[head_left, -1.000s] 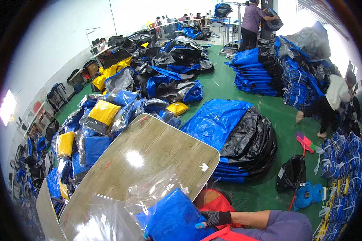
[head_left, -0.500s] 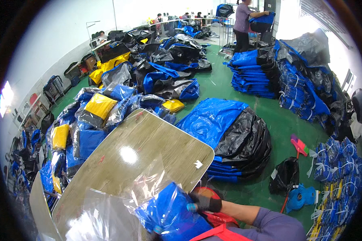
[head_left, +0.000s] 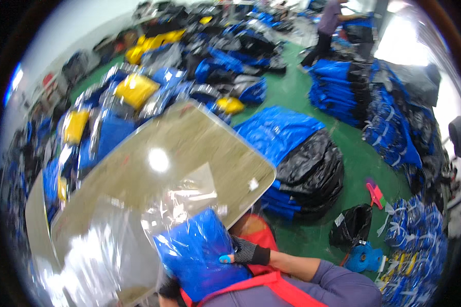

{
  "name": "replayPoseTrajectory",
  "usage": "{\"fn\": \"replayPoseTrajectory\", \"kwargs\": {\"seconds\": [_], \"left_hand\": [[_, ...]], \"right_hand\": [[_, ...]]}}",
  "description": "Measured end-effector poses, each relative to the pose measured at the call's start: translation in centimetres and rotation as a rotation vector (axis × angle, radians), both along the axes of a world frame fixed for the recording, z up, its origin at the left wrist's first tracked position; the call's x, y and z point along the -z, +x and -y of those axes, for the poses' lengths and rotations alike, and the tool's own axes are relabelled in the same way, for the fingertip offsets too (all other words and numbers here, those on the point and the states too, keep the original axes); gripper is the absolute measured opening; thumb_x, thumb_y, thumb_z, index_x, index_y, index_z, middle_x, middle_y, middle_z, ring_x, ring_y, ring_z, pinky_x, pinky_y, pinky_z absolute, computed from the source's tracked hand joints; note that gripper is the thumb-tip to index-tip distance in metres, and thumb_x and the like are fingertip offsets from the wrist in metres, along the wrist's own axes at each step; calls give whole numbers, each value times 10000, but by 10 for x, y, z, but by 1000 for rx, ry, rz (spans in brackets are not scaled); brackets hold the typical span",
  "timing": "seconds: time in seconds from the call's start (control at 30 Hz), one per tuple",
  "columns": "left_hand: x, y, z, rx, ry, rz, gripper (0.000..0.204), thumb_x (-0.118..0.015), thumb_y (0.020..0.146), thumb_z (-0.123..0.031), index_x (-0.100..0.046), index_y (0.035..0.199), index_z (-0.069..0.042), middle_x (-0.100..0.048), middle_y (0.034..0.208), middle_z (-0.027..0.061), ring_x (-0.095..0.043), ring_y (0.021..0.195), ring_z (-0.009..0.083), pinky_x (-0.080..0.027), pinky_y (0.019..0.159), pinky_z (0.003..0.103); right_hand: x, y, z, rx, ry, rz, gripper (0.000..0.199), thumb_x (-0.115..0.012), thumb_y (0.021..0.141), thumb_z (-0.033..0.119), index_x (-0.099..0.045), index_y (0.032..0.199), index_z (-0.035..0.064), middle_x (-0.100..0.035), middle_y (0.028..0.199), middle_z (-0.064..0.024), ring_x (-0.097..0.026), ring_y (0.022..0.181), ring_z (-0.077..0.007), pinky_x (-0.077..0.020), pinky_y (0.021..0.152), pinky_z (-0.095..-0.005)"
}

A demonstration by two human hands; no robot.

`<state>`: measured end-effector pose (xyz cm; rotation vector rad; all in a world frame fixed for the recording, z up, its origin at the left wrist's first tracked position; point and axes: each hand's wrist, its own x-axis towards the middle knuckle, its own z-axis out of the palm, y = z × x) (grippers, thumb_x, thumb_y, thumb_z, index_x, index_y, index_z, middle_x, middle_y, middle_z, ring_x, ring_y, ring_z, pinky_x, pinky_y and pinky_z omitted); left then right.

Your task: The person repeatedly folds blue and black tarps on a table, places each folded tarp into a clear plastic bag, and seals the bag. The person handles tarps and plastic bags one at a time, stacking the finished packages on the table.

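A folded blue item in a clear plastic bag [head_left: 197, 253] is held upright close to my chest, over the table's near edge. My right hand [head_left: 243, 251], in a black glove with a blue fingertip, presses against the bag's right side. Only the black glove of my left hand [head_left: 168, 288] shows at the bag's lower left corner, gripping from beneath; its fingers are hidden behind the package. The bag's loose open end [head_left: 189, 189] sticks up above the blue item.
A glossy beige table [head_left: 189, 148] with rounded corners carries a heap of clear bags [head_left: 102, 256] at its near left. Stacks of blue, black and yellow bundles [head_left: 302, 153] ring it on the green floor. Another person [head_left: 328, 25] stands far back right.
The bagged blue item has risen and turned more upright against my chest. My right hand has slid down its right side. The view has tilted, and the picture is slightly blurred.
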<state>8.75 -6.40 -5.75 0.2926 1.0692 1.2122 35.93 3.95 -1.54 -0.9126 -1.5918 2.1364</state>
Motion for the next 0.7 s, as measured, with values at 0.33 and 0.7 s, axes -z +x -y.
{"fn": "replayPoseTrajectory", "kwargs": {"seconds": [0.33, 0.7], "left_hand": [[-11, 28, 36, -226, 26, 60, 739, -643, 850, -527, -395, 1383, -79, -563, 1246, 144, -582, 1088, 258, -496, 926, 392], [-3, 91, 45, 144, 27, -295, 974, -843, 688, -311, -280, 1447, -73, -471, 1348, 141, -469, 1227, 270, -410, 1012, 415]], "right_hand": [[12, 1, 9, 47, 6, -137, 796, -773, 780, 358, -397, 1385, 3, -522, 1326, -140, -509, 1192, -233, -416, 1016, -384], [23, 28, -13, 362, 372, 71, 778, -757, 781, 400, -413, 1354, 1, -541, 1265, -180, -502, 1180, -264, -408, 1006, -416]]}}
